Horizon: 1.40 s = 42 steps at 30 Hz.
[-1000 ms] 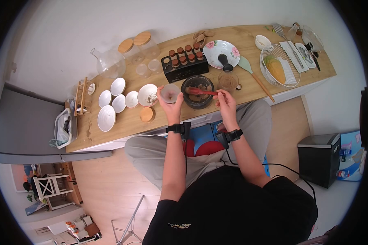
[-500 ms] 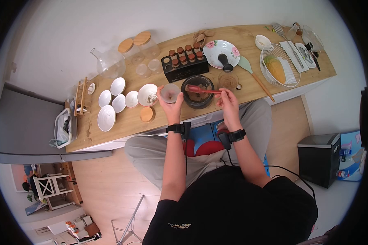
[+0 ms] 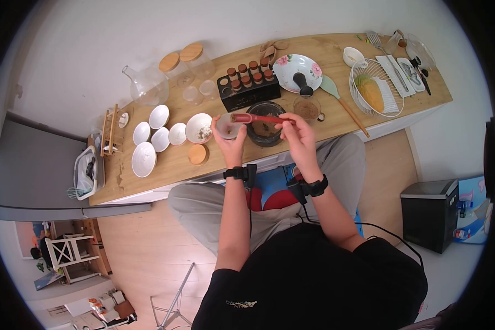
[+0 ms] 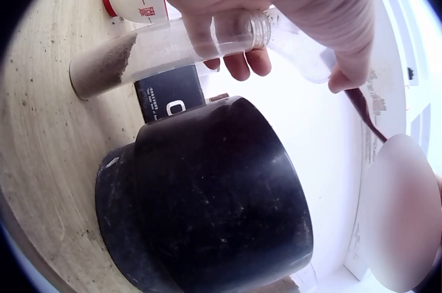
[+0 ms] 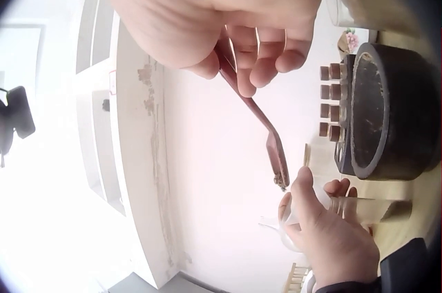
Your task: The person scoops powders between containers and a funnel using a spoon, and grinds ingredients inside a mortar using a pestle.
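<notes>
My left hand (image 3: 232, 146) holds a clear funnel (image 3: 224, 127) at the mouth of a glass vial (image 4: 166, 46), its fingers around the vial's neck. Brown powder (image 4: 103, 69) fills the vial's lower part, and its base is down at the table. Between thumb and fingers, my right hand (image 3: 301, 142) pinches a red scoop (image 5: 257, 110) by the handle. Some brown material clings to the scoop's tip, which is over the funnel in the head view. Beside the left hand stands a black mortar (image 4: 221, 189) with brown powder inside.
Behind the mortar is a black rack (image 3: 250, 98) of vials with brown caps. White bowls (image 3: 143, 159) and a wooden lid (image 3: 198, 154) lie to the left. A glass cup of brown powder (image 3: 307, 109), a floral plate (image 3: 286, 66) and a spatula (image 3: 344, 104) are to the right.
My right hand has lifted the red scoop out of the mortar and moved it left, over the funnel. The left hand keeps its place.
</notes>
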### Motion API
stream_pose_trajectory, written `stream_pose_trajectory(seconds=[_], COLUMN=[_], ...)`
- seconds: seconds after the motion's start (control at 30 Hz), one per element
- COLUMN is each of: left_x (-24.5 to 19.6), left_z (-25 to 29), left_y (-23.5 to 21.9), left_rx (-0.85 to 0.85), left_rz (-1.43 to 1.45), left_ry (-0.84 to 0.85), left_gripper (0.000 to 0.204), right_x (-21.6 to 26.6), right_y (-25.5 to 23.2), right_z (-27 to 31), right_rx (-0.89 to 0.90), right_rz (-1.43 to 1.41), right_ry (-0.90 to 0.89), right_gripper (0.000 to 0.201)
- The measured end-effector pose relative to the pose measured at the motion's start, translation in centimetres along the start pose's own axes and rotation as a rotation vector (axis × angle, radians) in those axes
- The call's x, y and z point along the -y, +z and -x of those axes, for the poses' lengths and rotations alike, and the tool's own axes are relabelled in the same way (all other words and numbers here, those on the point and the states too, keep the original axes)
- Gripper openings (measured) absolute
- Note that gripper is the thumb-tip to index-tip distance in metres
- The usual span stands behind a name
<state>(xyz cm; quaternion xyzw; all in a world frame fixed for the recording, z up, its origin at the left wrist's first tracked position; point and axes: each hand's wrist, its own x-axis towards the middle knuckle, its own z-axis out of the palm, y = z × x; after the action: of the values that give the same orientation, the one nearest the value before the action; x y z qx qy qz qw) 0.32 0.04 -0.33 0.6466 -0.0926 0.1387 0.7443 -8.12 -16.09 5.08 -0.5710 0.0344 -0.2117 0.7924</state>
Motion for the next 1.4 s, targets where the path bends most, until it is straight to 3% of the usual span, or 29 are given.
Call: stream_pose_trajectory(seconds=[0.2, 0.33, 0.6, 0.67, 0.97, 1.1, 1.17, 1.4], left_x=[-0.7, -0.3, 0.2, 0.2, -0.1, 0.0, 0.0, -0.2], left_z=[0.0, 0.0, 0.0, 0.0, 0.0, 0.1, 0.1, 0.0], left_y=[0.2, 0.0, 0.1, 0.0, 0.0, 0.0, 0.0, 0.1], left_rx=[-0.013, -0.017, -0.025, -0.030, -0.023, -0.023, -0.021, -0.026], left_rz=[-0.042, -0.071, -0.061, -0.065, -0.076, -0.055, -0.053, -0.071], left_ry=[0.039, 0.049, 0.053, 0.055, 0.057, 0.037, 0.029, 0.045], left_gripper=[0.070, 0.070, 0.069, 0.069, 0.070, 0.070, 0.070, 0.070], right_x=[0.6, 0.8, 1.1, 0.0, 1.2, -2.2, -3.7, -5.3], right_y=[1.0, 0.8, -2.0, -2.9, -1.9, -3.5, -3.9, -4.4], right_z=[0.3, 0.2, -1.3, -1.8, -3.3, -3.0, -2.3, -1.0], right_rx=[0.158, 0.165, -0.072, -0.110, -0.072, -0.098, -0.176, -0.227], right_rz=[0.116, 0.092, 0.126, 0.296, 0.647, 0.638, 0.411, 0.230], right_ry=[-0.065, -0.079, -0.069, -0.114, -0.168, -0.075, 0.043, 0.179], right_gripper=[0.022, 0.022, 0.019, 0.017, 0.020, 0.024, 0.026, 0.025])
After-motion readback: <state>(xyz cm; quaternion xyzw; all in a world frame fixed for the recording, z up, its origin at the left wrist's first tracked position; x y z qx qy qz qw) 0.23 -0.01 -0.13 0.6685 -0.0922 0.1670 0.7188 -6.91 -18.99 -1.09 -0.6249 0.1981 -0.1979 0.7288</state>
